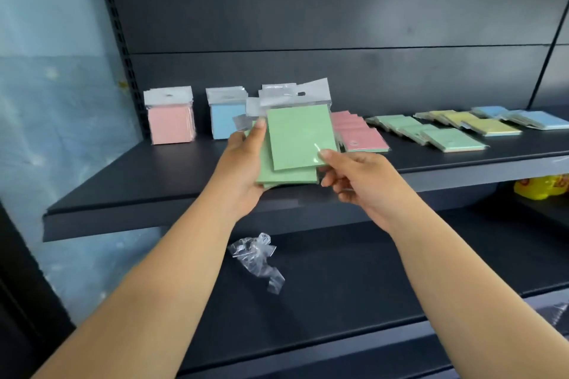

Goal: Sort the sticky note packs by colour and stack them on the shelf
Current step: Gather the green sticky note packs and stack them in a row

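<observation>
I hold a bundle of green sticky note packs (295, 141) above the front edge of the dark shelf (154, 181). My left hand (243, 169) supports the bundle from below and the left. My right hand (354, 178) pinches the lower right corner of the top green pack. At the back left of the shelf, a pink stack (171, 124) and a blue stack (226, 121) stand upright against the back wall. To the right lie pink packs (360, 132), green packs (431, 134), yellow packs (480, 124) and blue packs (529, 118), fanned out flat.
A crumpled clear plastic wrapper (258, 258) lies on the lower shelf (369, 286). A yellow item (542, 188) sits at the right under the upper shelf. A slotted upright post (120, 49) bounds the shelf on the left.
</observation>
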Motion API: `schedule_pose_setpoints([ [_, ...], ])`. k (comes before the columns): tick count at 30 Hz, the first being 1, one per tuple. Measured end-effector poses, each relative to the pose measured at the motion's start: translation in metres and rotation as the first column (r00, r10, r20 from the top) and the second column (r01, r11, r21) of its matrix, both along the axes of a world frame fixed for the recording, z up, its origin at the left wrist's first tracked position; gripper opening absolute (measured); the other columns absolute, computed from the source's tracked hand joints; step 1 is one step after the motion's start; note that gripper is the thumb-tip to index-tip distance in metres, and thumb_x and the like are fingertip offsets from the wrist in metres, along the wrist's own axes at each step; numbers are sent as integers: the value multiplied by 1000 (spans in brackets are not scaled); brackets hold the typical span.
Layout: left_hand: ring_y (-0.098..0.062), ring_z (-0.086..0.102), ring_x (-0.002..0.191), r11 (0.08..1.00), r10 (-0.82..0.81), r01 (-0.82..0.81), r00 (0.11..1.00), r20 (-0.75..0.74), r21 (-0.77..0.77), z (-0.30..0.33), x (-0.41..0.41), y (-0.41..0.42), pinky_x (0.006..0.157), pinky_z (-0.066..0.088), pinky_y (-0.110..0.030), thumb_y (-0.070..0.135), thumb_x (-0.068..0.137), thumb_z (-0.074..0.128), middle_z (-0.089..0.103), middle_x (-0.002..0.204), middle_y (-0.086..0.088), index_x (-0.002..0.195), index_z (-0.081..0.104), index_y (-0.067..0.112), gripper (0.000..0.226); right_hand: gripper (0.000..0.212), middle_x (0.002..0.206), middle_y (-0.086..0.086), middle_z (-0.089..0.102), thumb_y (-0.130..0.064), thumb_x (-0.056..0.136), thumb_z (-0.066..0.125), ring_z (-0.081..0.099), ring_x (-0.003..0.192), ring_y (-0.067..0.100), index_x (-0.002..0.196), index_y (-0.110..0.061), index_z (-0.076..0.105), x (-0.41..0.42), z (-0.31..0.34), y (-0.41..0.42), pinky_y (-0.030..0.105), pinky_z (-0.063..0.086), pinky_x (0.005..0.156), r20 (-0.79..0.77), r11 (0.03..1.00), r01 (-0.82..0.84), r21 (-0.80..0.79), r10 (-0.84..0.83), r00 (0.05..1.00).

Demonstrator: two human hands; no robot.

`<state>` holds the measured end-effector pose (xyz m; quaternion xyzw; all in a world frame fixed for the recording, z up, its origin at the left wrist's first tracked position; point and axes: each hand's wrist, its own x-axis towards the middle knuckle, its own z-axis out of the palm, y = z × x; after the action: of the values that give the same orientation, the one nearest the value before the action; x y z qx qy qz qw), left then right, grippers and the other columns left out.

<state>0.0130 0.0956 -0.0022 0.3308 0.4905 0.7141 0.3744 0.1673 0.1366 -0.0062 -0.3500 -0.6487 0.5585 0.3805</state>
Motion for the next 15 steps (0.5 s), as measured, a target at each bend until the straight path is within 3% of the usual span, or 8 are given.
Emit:
schedule_pose_setpoints([
  [3,-27,65,102,999,-12,14,998,-54,34,1,-3,-4,70,56,-38,55,76,63,63,120,-7,128,43,13,71,29,61,-5,58,-40,85,61,45,53,6,69,-16,65,-6,8,0,14,40,51,212,986,-20,168,-17,977],
  [6,-24,64,101,995,37,-27,995,-96,100,2,-4,-3,75,56,-40,32,81,65,63,114,-4,120,43,13,49,44,70,1,55,-46,80,65,47,62,13,83,-1,65,-10,10,12,24,43,59,313,961,-30,276,-60,948],
  [8,-23,64,103,988,39,-18,990,-136,151,6,-5,-1,80,55,-44,29,83,62,63,112,-2,120,42,16,44,45,86,-4,59,-45,77,67,55,79,12,102,-8,61,-13,12,24,30,50,76,318,950,-37,309,-67,946],
  [10,-21,61,108,981,32,9,978,-207,193,10,-7,5,87,52,-46,36,79,65,62,113,2,116,42,22,46,43,113,-5,62,-32,81,67,59,104,10,118,-15,56,-15,18,38,29,50,91,235,963,-157,220,104,966],
  [12,-16,57,111,986,23,38,936,-352,164,13,-8,15,92,49,-39,43,78,66,58,112,9,108,41,32,41,40,117,-2,63,-11,85,64,59,111,14,123,-13,55,-18,23,53,30,48,96,156,944,-276,183,249,956],
  [14,-9,53,109,997,-21,55,846,-533,48,15,-12,29,91,44,-27,42,86,58,53,111,16,112,36,35,35,40,105,-5,62,-4,81,67,59,107,15,119,-10,58,-21,25,72,26,48,95,263,917,-258,306,179,948],
  [15,-8,51,110,999,-47,48,812,-582,-14,15,-15,38,92,41,-25,40,89,54,52,113,16,119,34,33,37,40,102,-6,61,-6,79,69,59,101,12,117,-11,59,-24,24,83,17,48,88,331,901,-238,363,114,937],
])
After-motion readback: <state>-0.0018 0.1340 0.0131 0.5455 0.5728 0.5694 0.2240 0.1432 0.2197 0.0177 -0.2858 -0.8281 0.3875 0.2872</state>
